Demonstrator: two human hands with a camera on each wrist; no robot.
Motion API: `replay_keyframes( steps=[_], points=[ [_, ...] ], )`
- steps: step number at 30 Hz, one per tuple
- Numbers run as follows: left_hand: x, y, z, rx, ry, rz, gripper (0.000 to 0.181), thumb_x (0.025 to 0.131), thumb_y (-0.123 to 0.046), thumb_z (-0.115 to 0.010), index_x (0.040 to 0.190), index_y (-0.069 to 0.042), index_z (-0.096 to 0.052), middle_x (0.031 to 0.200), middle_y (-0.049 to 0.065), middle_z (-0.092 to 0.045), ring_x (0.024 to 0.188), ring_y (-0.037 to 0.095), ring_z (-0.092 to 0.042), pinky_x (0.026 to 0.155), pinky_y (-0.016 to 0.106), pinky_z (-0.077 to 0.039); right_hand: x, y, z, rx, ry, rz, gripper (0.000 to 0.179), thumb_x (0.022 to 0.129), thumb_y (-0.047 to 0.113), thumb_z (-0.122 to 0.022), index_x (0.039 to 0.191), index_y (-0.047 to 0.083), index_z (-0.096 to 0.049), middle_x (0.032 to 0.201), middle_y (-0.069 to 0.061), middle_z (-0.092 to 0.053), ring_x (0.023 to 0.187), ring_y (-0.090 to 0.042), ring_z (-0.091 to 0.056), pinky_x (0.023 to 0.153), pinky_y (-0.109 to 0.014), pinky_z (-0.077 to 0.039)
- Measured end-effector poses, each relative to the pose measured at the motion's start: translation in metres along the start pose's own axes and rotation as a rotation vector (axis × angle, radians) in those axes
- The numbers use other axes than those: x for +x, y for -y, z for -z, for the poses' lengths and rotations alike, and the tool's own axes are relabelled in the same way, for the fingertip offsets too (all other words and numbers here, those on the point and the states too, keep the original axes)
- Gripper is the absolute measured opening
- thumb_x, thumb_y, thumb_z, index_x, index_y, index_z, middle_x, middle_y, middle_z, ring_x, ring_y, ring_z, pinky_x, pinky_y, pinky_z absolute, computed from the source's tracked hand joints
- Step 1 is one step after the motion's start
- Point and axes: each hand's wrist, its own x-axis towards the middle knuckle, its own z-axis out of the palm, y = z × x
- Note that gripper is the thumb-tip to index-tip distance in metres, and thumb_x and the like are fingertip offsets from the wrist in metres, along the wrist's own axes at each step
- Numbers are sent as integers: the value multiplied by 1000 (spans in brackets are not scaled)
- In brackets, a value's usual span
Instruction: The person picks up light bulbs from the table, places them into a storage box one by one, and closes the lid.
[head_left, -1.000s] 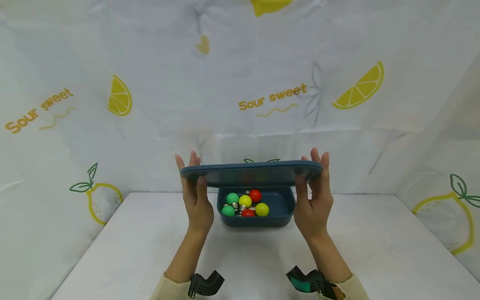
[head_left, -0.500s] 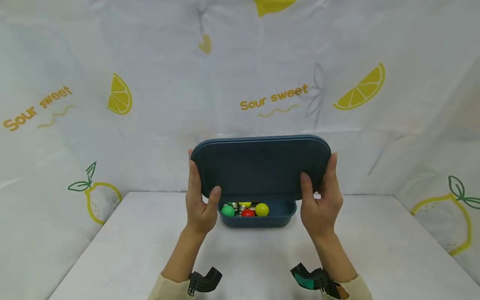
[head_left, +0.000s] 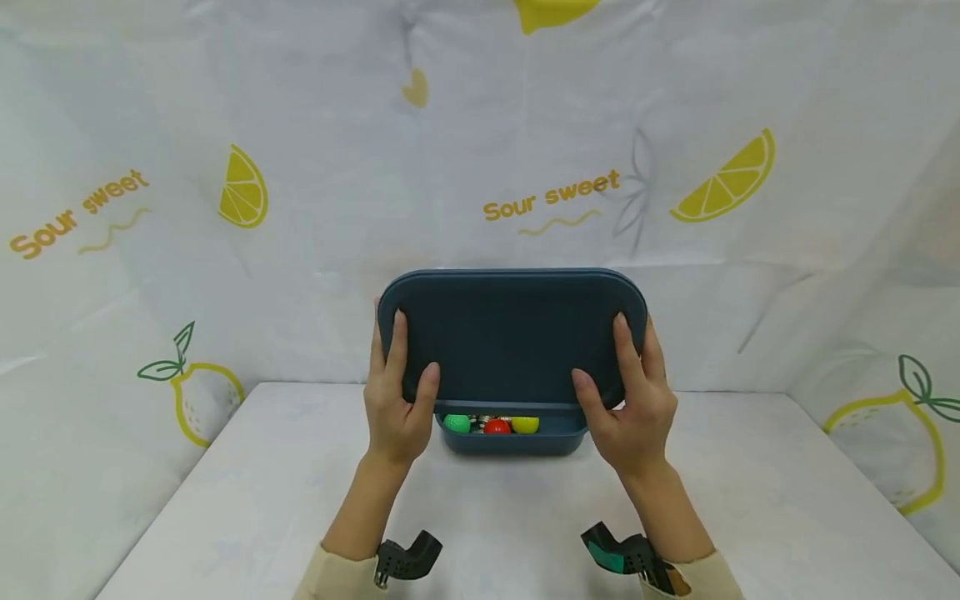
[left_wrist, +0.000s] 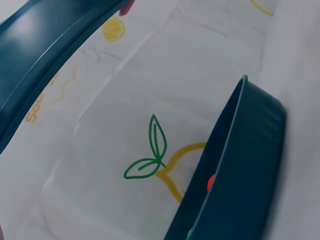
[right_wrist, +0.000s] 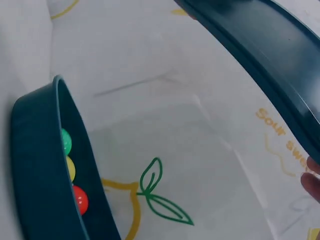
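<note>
Both hands hold up a dark blue rounded-rectangle lid [head_left: 502,333] above the table, its broad face turned toward the head camera. My left hand [head_left: 393,408] grips the lid's left end, thumb and a finger on the near face. At the right end my right hand [head_left: 637,408] grips it likewise. Behind and below the lid stands a dark blue box [head_left: 513,445], partly covered from the head view. Inside it lie small coloured bulbs with metal screw bases: a green bulb [head_left: 457,423], a red bulb [head_left: 497,427] and a yellow bulb [head_left: 526,425] show.
A white-covered table [head_left: 300,483] carries the box near its back edge. Behind it rises a white cloth [head_left: 337,208] printed with lemons and lettering. A black wrist mount [head_left: 408,557] sits on the left forearm, another wrist mount [head_left: 626,552] on the right.
The lid has tilted up from nearly edge-on to showing its broad face, and now hides more of the box. Both hands have shifted their fingers onto the near face.
</note>
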Motion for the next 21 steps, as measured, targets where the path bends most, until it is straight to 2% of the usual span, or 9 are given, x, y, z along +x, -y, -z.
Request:
replay_keyframes(
  steps=[2,5,7,9,10,13,16,21],
  points=[
    [-2,2,-1,31,11,32,62,105,-36,-48,156,-3,-35,166,22,-24,151,37,-36,116,23,-40,-3,-4,0,-67,45,9,67,98,55,-55,144,7,-56,149,-25,-52,92,-40,-73,90,-14,-55],
    [-6,5,-3,102,18,58,61,104,-37,-49,156,-7,-37,166,21,-27,136,37,-55,93,16,-55,-9,-9,-1,-131,93,23,68,99,56,-53,146,7,-53,151,-24,-50,66,-37,-70,64,-28,-61],
    [-9,8,-4,150,21,63,60,103,-35,-51,156,-9,-38,164,22,-30,122,38,-64,69,18,-56,-12,-13,-3,-160,113,36,68,99,55,-52,148,8,-51,152,-24,-48,54,-33,-63,48,-37,-54],
    [-12,11,-7,191,32,76,61,101,-31,-53,156,-11,-38,164,22,-31,113,38,-68,51,24,-47,-16,-17,-4,-181,129,42,69,99,55,-52,150,9,-49,154,-25,-46,48,-30,-57,41,-35,-47],
    [-14,12,-8,206,43,86,62,100,-30,-55,157,-12,-38,164,22,-31,116,39,-66,49,27,-46,-19,-20,-5,-192,138,39,70,99,56,-52,151,9,-47,155,-24,-45,47,-30,-56,39,-33,-42],
    [-22,17,-11,223,90,131,66,98,-27,-57,158,-16,-35,166,20,-29,132,40,-57,54,36,-54,-27,-27,-8,-220,178,12,72,99,58,-50,152,10,-45,158,-23,-42,53,-33,-60,38,-31,-38],
    [-30,22,-14,232,143,177,69,98,-27,-59,160,-18,-31,166,20,-27,141,40,-48,71,45,-61,-34,-32,-10,-233,223,-37,75,99,61,-48,153,11,-44,160,-21,-39,60,-38,-63,38,-31,-38],
    [-41,29,-18,249,211,227,73,97,-25,-62,161,-21,-27,166,22,-26,143,40,-46,85,53,-60,-45,-40,-12,-230,290,-90,75,99,60,-48,156,13,-40,162,-20,-36,63,-38,-63,40,-29,-36]
  ],
)
